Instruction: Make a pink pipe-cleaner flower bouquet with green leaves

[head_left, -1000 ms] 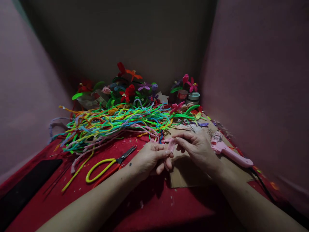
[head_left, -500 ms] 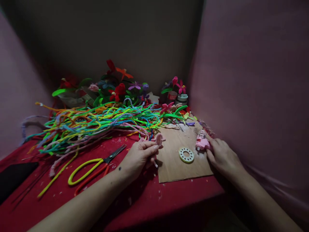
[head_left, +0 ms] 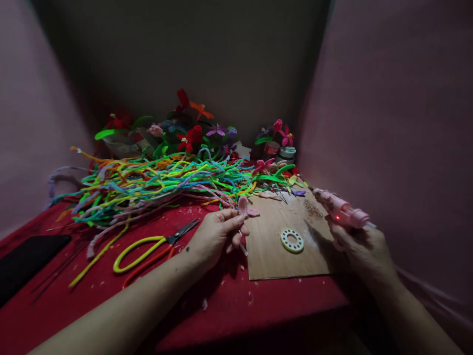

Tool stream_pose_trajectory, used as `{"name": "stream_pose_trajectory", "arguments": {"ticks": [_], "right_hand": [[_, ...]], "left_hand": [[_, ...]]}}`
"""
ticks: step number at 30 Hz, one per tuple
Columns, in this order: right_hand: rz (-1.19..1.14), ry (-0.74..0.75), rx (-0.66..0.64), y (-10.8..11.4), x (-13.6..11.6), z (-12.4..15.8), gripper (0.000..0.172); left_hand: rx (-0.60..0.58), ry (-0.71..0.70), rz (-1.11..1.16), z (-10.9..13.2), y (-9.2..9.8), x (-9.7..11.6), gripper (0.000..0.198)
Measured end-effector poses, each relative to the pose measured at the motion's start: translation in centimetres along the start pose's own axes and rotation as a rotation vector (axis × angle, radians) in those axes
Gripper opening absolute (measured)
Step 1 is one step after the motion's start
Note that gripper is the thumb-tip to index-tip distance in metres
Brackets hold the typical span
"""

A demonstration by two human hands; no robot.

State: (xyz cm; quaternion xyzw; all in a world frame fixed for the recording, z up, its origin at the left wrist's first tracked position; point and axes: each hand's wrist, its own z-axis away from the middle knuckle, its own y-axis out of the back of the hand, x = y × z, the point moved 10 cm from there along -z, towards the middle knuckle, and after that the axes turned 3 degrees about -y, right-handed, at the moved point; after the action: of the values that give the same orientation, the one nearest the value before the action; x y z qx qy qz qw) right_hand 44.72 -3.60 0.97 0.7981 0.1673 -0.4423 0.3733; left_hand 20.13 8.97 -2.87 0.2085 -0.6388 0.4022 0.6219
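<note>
Between the thumb and fingers of my left hand (head_left: 218, 231) is a pink pipe-cleaner flower (head_left: 243, 207), its looped petals pointing up and to the right. My right hand (head_left: 364, 249) is closed around the handle of a pink hot glue gun (head_left: 342, 207), which is lifted above the right edge of the board; a small red light glows on its side. Under and between my hands lies a thin wooden board (head_left: 266, 256). A round, pale ring with holes (head_left: 292, 240) rests on it.
Scissors (head_left: 140, 254) with yellow and red handles lie left of my left hand. A large heap of coloured pipe cleaners (head_left: 158, 185) spreads behind them. Finished flowers (head_left: 190, 138) and a jar (head_left: 287, 154) stand at the back. A black flat object (head_left: 33, 259) lies far left.
My right hand has picked the glue gun up off the board and turned it, moving right. My left hand has turned the pink flower slightly, so more petals show. The view has shifted a little.
</note>
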Motion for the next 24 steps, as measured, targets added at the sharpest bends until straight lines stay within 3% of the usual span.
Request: {"name": "stream_pose_trajectory", "arguments": {"ticks": [2, 5, 9, 12, 15, 24], "right_hand": [[-0.300, -0.190, -0.063, -1.4, -0.2, 0.3, 0.024], [-0.539, -0.252, -0.200, -4.6, -3.0, 0.5, 0.021], [-0.593, -0.141, -0.361, -8.5, -7.6, -0.1, 0.020], [-0.465, -0.050, -0.424, -10.5, -9.5, -0.2, 0.022], [-0.373, 0.025, -0.458, -11.6, -9.5, 0.3, 0.026], [-0.280, 0.077, -0.420, -11.4, -7.5, 0.6, 0.019]], "left_hand": [[-0.008, -0.030, -0.009, 0.0, 0.1, 0.5, 0.027], [0.014, -0.066, -0.030, 0.0, 0.7, 1.0, 0.028], [0.061, -0.108, -0.052, 0.0, 1.8, 1.7, 0.029], [0.071, -0.118, -0.024, -0.1, 2.4, 2.0, 0.027], [0.085, -0.135, -0.008, -0.2, 2.9, 2.2, 0.026], [0.110, -0.081, -0.021, -0.2, 3.0, 2.1, 0.023]]}}
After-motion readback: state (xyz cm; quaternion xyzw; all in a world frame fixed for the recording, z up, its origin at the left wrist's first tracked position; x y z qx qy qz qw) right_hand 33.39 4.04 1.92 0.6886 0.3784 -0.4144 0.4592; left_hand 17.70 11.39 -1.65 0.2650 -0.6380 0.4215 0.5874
